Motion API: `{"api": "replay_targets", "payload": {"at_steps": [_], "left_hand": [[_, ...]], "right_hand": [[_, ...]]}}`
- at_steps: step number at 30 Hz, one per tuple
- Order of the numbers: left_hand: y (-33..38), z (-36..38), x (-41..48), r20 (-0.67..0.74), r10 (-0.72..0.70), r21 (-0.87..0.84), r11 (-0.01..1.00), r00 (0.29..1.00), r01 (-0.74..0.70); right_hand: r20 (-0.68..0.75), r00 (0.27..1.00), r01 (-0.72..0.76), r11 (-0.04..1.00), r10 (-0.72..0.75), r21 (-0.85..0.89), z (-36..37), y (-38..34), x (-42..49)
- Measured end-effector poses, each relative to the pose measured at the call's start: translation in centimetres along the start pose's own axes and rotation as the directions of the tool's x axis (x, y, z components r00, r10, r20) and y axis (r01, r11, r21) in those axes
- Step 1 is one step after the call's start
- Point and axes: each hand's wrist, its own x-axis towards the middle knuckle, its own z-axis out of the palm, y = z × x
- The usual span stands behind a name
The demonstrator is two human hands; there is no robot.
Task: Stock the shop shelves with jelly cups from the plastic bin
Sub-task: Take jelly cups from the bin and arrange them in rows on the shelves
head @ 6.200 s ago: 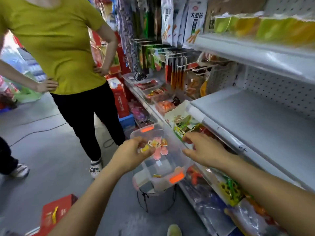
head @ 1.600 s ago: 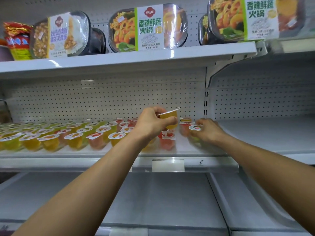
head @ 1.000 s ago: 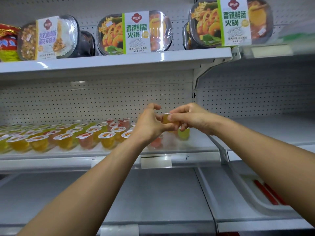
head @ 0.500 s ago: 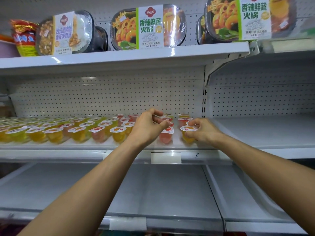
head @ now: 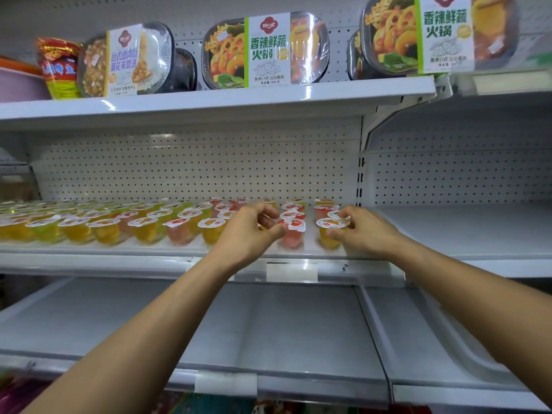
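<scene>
Right hand (head: pixel 366 231) fingers pinch yellow jelly cup (head: pixel 330 233), squaring the shelf (head: pixel 167 249) row; left hand (head: pixel 248 231) fingers curled, apparently empty.

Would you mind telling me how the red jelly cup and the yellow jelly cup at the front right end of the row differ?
The red jelly cup holds pinkish-red jelly; the yellow jelly cup holds yellow. The right hand has its fingers on the yellow cup's lid, while the red cup stands beside the left hand, apparently untouched. Both stand upright on the same shelf, similar in size, with white foil lids.
</scene>
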Motion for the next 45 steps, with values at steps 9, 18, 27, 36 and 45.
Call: {"api": "replay_targets", "payload": {"at_steps": [9, 18, 27, 36, 45], "left_hand": [[-1.6, -2.0, -4.4, 0.011, 0.063, 0.447, 0.893, 0.998, -0.061], [-6.4, -7.6, -10.1, -0.082, -0.059, 0.545, 0.833, 0.995, 0.095], [-17.3, -17.4, -15.3, -0.172, -0.280, 0.555, 0.764, 0.944, 0.328], [-31.4, -29.3, -21.8, -0.280, -0.529, 0.458, 0.660, 0.801, 0.595], [-43.9, -38.0, -28.7, -0.427, -0.705, 0.276, 0.495, 0.567, 0.824]], "right_hand": [[-0.115, 0.945, 0.270, 0.929, -0.305, -0.252, -0.8, -2.7, -4.3], [0.019, 0.767, 0.634, 0.755, -0.641, -0.168, 5.1, -11.0, -6.9], [0.258, 0.634, 0.749, 0.662, -0.729, 0.026, 16.1, -24.0, -6.6], [0.525, 0.450, 0.739, 0.631, -0.722, 0.234, 30.8, -38.3, -7.2], [0.647, 0.257, 0.670, 0.615, -0.718, 0.416, 45.2, -50.4, -8.9]]}}
